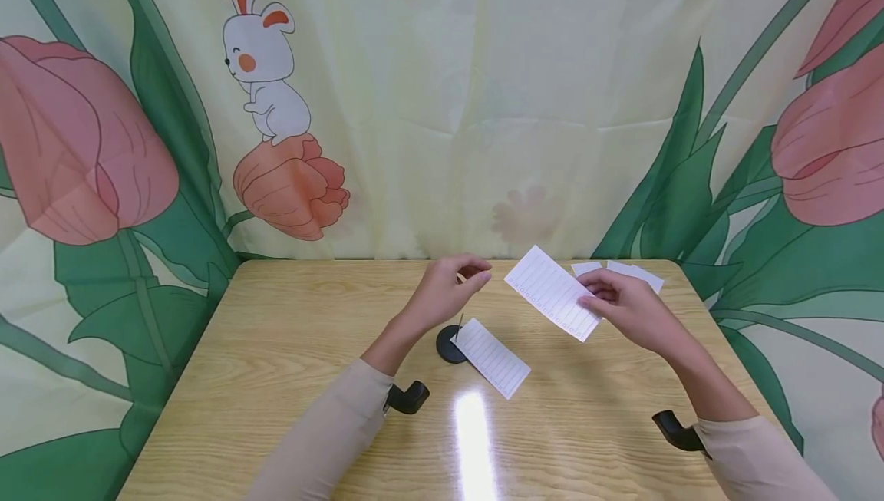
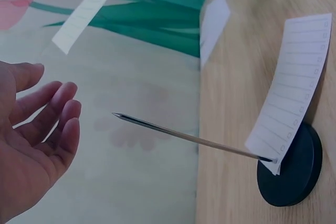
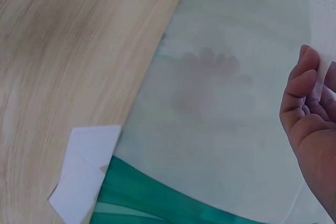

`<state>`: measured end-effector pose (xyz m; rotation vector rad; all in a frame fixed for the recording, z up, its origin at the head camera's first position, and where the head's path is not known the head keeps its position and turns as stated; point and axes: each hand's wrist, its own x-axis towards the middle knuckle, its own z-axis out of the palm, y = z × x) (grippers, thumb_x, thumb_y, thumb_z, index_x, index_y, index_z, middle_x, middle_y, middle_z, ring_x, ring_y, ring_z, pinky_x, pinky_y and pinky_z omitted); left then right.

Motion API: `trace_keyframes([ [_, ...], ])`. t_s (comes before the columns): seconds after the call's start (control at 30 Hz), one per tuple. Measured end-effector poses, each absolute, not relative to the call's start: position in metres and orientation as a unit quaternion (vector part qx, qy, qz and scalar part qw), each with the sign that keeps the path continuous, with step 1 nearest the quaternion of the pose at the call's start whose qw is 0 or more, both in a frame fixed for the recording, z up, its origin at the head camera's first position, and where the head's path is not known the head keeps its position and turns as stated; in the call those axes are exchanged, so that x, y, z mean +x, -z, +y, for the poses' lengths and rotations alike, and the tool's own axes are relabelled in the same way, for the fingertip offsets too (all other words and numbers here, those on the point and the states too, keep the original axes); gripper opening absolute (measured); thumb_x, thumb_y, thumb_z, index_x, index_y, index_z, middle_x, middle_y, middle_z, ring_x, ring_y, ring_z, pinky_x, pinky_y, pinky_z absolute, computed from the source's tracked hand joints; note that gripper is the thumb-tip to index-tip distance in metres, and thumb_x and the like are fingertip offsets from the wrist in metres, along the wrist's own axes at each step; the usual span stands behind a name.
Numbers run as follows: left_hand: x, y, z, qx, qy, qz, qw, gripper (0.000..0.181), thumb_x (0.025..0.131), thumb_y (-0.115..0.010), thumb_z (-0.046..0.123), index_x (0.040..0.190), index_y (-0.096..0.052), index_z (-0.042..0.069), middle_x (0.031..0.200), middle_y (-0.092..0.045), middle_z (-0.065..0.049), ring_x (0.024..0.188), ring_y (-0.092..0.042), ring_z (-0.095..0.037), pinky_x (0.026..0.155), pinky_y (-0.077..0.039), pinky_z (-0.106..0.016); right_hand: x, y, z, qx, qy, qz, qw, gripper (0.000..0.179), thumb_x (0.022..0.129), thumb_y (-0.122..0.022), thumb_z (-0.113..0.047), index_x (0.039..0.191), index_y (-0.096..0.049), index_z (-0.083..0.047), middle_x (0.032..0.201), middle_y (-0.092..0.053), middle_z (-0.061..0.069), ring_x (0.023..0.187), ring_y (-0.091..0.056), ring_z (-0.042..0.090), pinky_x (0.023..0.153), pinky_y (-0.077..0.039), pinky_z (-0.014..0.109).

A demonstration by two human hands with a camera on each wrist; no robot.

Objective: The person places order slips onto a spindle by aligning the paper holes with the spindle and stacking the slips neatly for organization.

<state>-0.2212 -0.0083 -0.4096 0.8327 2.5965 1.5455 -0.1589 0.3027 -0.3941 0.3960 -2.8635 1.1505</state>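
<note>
A lined white paper slip point(image 1: 555, 294) is pinched between the thumb and fingers of my right hand point(image 1: 625, 308), held above the table. My left hand point(image 1: 449, 286) hovers to its left with fingers loosely bent and nothing between them. Below the left hand stands a bill spike with a round black base point(image 2: 302, 182) and an upright pointed metal rod point(image 2: 184, 138). Another lined slip point(image 1: 492, 359) is pierced by the rod near one end and lies low on it, its free end reaching toward the right. In the left wrist view, the rod's tip is apart from the left hand.
More white slips point(image 1: 638, 274) lie at the table's far right corner, partly behind the right hand. The wooden table point(image 1: 290, 378) ends at a curtain point(image 1: 428, 102) printed with tulips and a rabbit. Black wrist mounts point(image 1: 409, 397) sit at both sleeves.
</note>
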Motion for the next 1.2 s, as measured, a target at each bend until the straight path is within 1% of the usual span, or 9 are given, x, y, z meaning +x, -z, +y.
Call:
trace_keyframes([
  [0.13, -0.222, 0.409, -0.006, 0.259, -0.498, 0.828, 0.006, 0.020, 0.101, -0.068, 0.020, 0.116, -0.076, 0.009, 0.103, -0.076, -0.002, 0.089, -0.065, -0.015, 0.068, -0.051, -0.025, -0.163, 0.393, 0.293, 0.135, -0.372, -0.918, 0.017, 0.027, 0.094, -0.073, -0.005, 0.120, -0.068, 0.003, 0.108, -0.072, 0.015, 0.091, -0.068, 0.008, 0.077, -0.055, 0.016],
  [0.23, -0.223, 0.409, -0.006, 0.253, -0.505, 0.825, 0.004, 0.016, 0.100, -0.069, 0.018, 0.112, -0.076, 0.009, 0.100, -0.076, -0.002, 0.087, -0.064, -0.015, 0.067, -0.050, -0.024, -0.165, 0.391, 0.286, 0.143, -0.377, -0.915, 0.018, 0.026, 0.095, -0.074, -0.007, 0.119, -0.069, 0.003, 0.108, -0.072, 0.014, 0.092, -0.068, 0.007, 0.078, -0.055, 0.015],
  [0.37, -0.223, 0.410, -0.007, 0.244, -0.523, 0.817, 0.006, 0.010, 0.099, -0.070, 0.013, 0.104, -0.077, 0.008, 0.095, -0.075, -0.004, 0.083, -0.064, -0.015, 0.068, -0.051, -0.025, -0.166, 0.389, 0.278, 0.150, -0.387, -0.910, 0.010, 0.029, 0.095, -0.074, -0.010, 0.120, -0.068, 0.003, 0.111, -0.073, 0.014, 0.096, -0.069, 0.013, 0.080, -0.055, 0.016],
  [0.47, -0.222, 0.411, -0.009, 0.238, -0.531, 0.813, 0.006, 0.008, 0.098, -0.070, 0.011, 0.100, -0.077, 0.007, 0.093, -0.075, -0.004, 0.081, -0.063, -0.015, 0.069, -0.052, -0.025, -0.166, 0.389, 0.274, 0.151, -0.391, -0.908, 0.008, 0.030, 0.095, -0.074, -0.010, 0.121, -0.068, 0.003, 0.112, -0.073, 0.014, 0.098, -0.070, 0.018, 0.081, -0.055, 0.017],
  [0.7, -0.221, 0.412, -0.018, 0.222, -0.534, 0.815, 0.023, 0.007, 0.098, -0.071, 0.012, 0.099, -0.076, 0.007, 0.091, -0.073, -0.004, 0.077, -0.060, -0.016, 0.068, -0.051, -0.025, -0.168, 0.397, 0.262, 0.143, -0.397, -0.906, -0.001, 0.027, 0.097, -0.071, -0.009, 0.122, -0.068, 0.002, 0.110, -0.073, 0.013, 0.099, -0.070, 0.022, 0.081, -0.056, 0.018],
  [0.97, -0.219, 0.416, -0.027, 0.213, -0.518, 0.828, 0.042, 0.006, 0.097, -0.072, 0.010, 0.098, -0.076, 0.005, 0.087, -0.070, -0.004, 0.075, -0.059, -0.017, 0.065, -0.050, -0.025, -0.167, 0.412, 0.252, 0.131, -0.409, -0.903, -0.017, 0.023, 0.099, -0.070, -0.009, 0.120, -0.068, 0.000, 0.105, -0.073, 0.010, 0.097, -0.069, 0.020, 0.081, -0.056, 0.023],
  [1.2, -0.215, 0.419, -0.031, 0.201, -0.507, 0.837, 0.053, 0.007, 0.096, -0.072, 0.010, 0.096, -0.076, 0.004, 0.086, -0.071, -0.004, 0.075, -0.061, -0.015, 0.067, -0.052, -0.025, -0.167, 0.421, 0.248, 0.127, -0.420, -0.898, -0.028, 0.023, 0.098, -0.070, -0.009, 0.119, -0.068, 0.001, 0.104, -0.073, 0.010, 0.095, -0.069, 0.020, 0.078, -0.057, 0.023],
])
